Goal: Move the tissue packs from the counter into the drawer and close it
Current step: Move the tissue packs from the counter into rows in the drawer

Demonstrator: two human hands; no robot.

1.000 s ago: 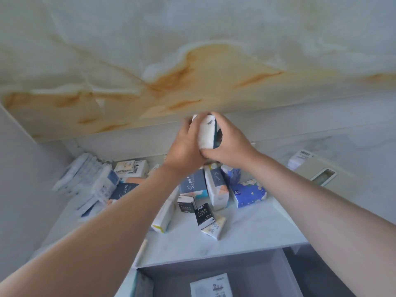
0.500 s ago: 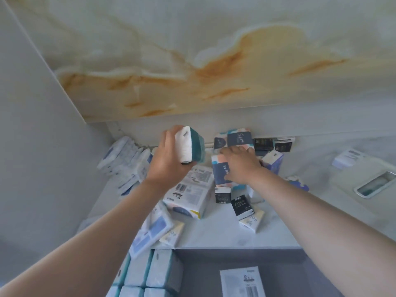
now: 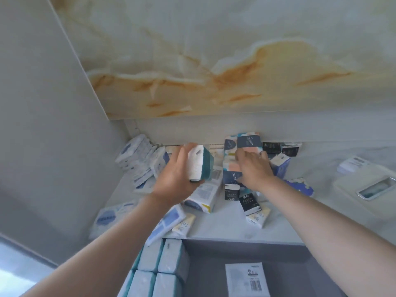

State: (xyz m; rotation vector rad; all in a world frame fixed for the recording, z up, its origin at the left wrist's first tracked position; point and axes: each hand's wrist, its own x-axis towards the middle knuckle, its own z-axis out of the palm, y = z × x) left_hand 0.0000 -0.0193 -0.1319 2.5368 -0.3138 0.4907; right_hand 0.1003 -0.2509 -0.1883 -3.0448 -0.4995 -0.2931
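While a teal-and-white tissue pack (image 3: 200,163), likely light and squashy, is being gripped by its sides above the counter (image 3: 225,230) in the left hand (image 3: 177,179), a counter pack (image 3: 232,170) is being covered by the right hand (image 3: 255,170), its grasp unclear.

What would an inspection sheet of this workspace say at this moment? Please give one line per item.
Surface: pale marble-look counter, crowded at the back.
Job's things: teal-and-white pack lifted off the counter; peach-and-navy pack under the other hand; four teal packs in the open drawer.
Clutter: small black packs, blue floral pack, white case at right.
Grippers: left hand holds the teal-and-white pack; right hand rests on the peach-and-navy pack.
Cables: nothing seen.
Surroundings: grey wall at left, marbled panel above.
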